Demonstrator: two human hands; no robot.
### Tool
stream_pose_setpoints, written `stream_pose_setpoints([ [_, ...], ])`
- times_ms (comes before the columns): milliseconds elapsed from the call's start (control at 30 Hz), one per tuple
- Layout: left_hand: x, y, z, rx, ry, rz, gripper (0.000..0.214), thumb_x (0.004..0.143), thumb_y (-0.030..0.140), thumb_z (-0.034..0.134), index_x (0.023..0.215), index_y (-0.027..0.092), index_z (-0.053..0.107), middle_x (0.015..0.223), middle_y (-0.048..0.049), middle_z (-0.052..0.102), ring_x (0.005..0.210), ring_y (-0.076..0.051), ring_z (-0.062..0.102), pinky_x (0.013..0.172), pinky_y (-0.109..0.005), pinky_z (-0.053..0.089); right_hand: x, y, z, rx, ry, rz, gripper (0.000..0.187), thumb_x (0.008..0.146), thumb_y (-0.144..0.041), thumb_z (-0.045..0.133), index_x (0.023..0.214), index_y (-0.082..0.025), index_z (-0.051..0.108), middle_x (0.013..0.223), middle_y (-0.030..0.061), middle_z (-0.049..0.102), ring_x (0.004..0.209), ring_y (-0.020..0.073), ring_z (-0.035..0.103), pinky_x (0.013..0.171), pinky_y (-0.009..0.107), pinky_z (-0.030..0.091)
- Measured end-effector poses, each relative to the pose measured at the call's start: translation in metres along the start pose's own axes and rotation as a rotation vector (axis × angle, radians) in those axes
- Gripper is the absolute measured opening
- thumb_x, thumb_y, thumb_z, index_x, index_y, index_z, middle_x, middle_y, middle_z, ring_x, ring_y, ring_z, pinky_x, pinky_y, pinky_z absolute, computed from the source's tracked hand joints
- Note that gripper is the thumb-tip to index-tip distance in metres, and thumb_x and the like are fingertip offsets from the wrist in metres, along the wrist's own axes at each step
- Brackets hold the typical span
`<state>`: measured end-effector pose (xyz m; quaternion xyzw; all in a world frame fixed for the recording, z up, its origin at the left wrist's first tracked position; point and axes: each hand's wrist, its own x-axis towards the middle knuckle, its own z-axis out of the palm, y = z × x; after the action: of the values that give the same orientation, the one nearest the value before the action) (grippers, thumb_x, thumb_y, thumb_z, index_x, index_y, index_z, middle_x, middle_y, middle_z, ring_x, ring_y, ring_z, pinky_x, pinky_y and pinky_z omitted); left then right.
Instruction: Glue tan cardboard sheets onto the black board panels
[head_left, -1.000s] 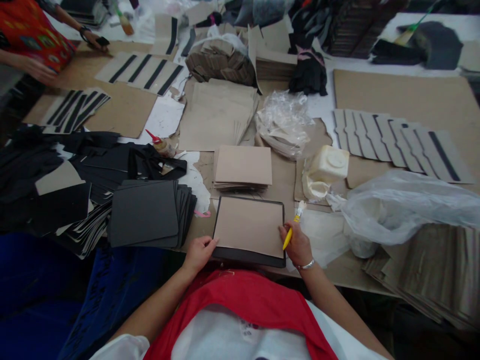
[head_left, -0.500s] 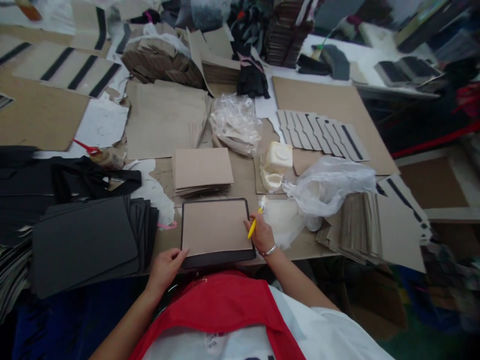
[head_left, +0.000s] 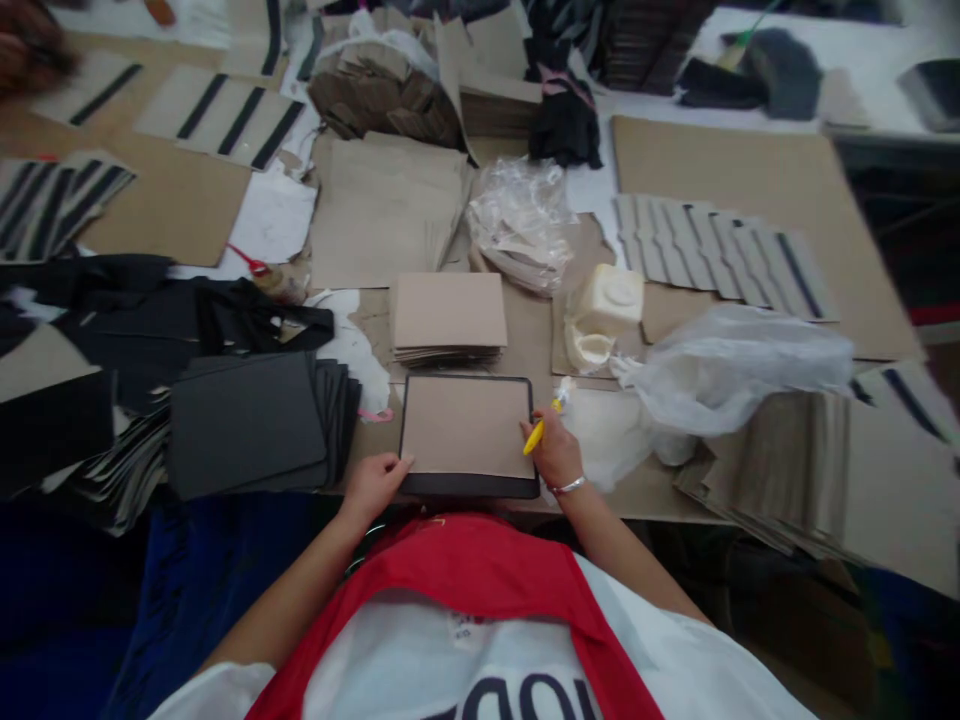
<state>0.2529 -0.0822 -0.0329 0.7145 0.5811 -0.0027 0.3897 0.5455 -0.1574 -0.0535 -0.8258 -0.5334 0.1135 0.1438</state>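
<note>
A tan cardboard sheet point(head_left: 466, 425) lies on a slightly larger black panel point(head_left: 471, 486), whose dark border shows around it, widest along the near side. My left hand point(head_left: 379, 482) pinches the near left corner, thumb on top of the cardboard; its other fingers are partly hidden. In my right hand point(head_left: 559, 455) is a yellow-handled brush point(head_left: 534, 437), its pale bristle end pointing away from me. That hand rests at the right edge of the panel, fingers touching it. Just beyond stands a stack of tan cardboard pieces point(head_left: 450, 310).
Left is a pile of black panels point(head_left: 244, 425). A cut-open cream plastic jug point(head_left: 611, 300) and a clear plastic bag point(head_left: 739, 370) sit to the right, near stacked grey boards point(head_left: 795, 470). Striped pieces point(head_left: 225, 115) lie far left. A blurred shape, perhaps another person's hand, shows top left.
The view has swung left, so everything sits further right in the picture. Both hands stay at the panel and cardboard, with the brush still in my right hand.
</note>
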Motion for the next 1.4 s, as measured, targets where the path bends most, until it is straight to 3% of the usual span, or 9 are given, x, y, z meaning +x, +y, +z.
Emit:
stream_pose_setpoints([
  [500,0.001,-0.004,-0.003,-0.052,-0.012,0.001,0.045,0.081,0.049,0.042,0.051,0.017,0.05,0.05,0.0028,0.042,0.053,-0.011,0.041,0.054,-0.025,0.024,0.001,-0.007,0.0,-0.067,0.036,-0.034,0.029,0.087,-0.039,0.045,0.101,-0.014,0.052,0.071,0.008,0.064,0.057,0.0193,0.059,0.051,0.028,0.036],
  [633,0.001,0.001,-0.012,0.167,-0.062,-0.037,0.045,0.082,0.051,0.044,0.057,0.017,0.057,0.055,-0.0014,0.052,0.056,-0.015,0.048,0.055,-0.026,0.028,0.004,-0.01,-0.009,-0.194,0.007,-0.032,0.029,0.087,-0.04,0.047,0.099,-0.015,0.056,0.072,0.0092,0.065,0.059,0.0185,0.059,0.051,0.026,0.034],
  [700,0.001,0.006,-0.017,0.331,0.03,0.0,0.038,0.08,0.051,0.049,0.073,0.016,0.063,0.069,-0.0064,0.061,0.067,-0.019,0.055,0.06,-0.028,0.035,0.008,-0.009,-0.023,-0.207,0.048,-0.051,0.034,0.088,-0.045,0.045,0.099,-0.015,0.057,0.075,0.0099,0.066,0.06,0.0176,0.059,0.051,0.025,0.035],
  [800,0.001,0.017,-0.019,0.506,0.216,0.271,0.034,0.082,0.032,0.054,0.112,0.017,0.059,0.113,-0.0137,0.06,0.102,-0.026,0.054,0.081,-0.034,0.04,0.015,-0.012,-0.051,-0.022,0.156,-0.084,0.045,0.088,-0.051,0.04,0.109,-0.015,0.056,0.078,0.0086,0.066,0.059,0.0155,0.059,0.052,0.024,0.037],
  [933,0.002,0.033,-0.011,0.595,0.042,0.68,0.044,0.085,0.014,0.045,0.126,0.027,0.051,0.134,-0.0066,0.05,0.119,-0.023,0.044,0.093,-0.036,0.039,0.032,-0.047,-0.072,0.558,0.1,-0.021,0.053,0.09,-0.057,0.029,0.115,-0.017,0.055,0.066,0.0012,0.061,0.049,0.0099,0.053,0.048,0.021,0.039],
  [1033,0.003,0.039,-0.007,0.635,-0.055,0.702,0.04,0.086,0.019,0.044,0.124,0.024,0.053,0.133,-0.007,0.051,0.118,-0.024,0.045,0.092,-0.036,0.041,0.047,-0.093,-0.057,0.926,-0.147,0.086,0.053,0.085,-0.062,0.035,0.095,-0.016,0.061,0.056,-0.0027,0.055,0.04,0.0067,0.046,0.04,0.019,0.036],
  [1167,0.004,0.04,-0.008,0.647,-0.091,0.68,0.041,0.086,0.018,0.045,0.125,0.023,0.053,0.133,-0.0085,0.05,0.117,-0.024,0.045,0.093,-0.036,0.041,0.063,-0.135,-0.021,1.042,-0.307,0.18,0.037,0.073,-0.052,0.057,0.083,-0.017,0.06,0.053,-0.0052,0.055,0.038,0.0056,0.046,0.037,0.016,0.036],
  [1267,0.003,0.04,-0.009,0.649,-0.096,0.676,0.041,0.085,0.017,0.045,0.125,0.022,0.054,0.134,-0.0086,0.05,0.117,-0.024,0.045,0.093,-0.037,0.042,0.065,-0.122,-0.011,1.003,-0.303,0.243,0.03,0.072,-0.046,0.059,0.081,-0.018,0.06,0.051,-0.0057,0.054,0.037,0.0058,0.045,0.036,0.017,0.036],
  [1400,0.002,0.042,-0.009,0.65,-0.089,0.664,0.043,0.084,0.014,0.044,0.125,0.021,0.054,0.133,-0.0081,0.051,0.118,-0.024,0.046,0.095,-0.036,0.041,0.056,-0.061,-0.026,0.917,-0.217,0.312,0.031,0.072,-0.048,0.059,0.082,-0.018,0.062,0.053,-0.0052,0.055,0.039,0.006,0.045,0.036,0.017,0.037],
])
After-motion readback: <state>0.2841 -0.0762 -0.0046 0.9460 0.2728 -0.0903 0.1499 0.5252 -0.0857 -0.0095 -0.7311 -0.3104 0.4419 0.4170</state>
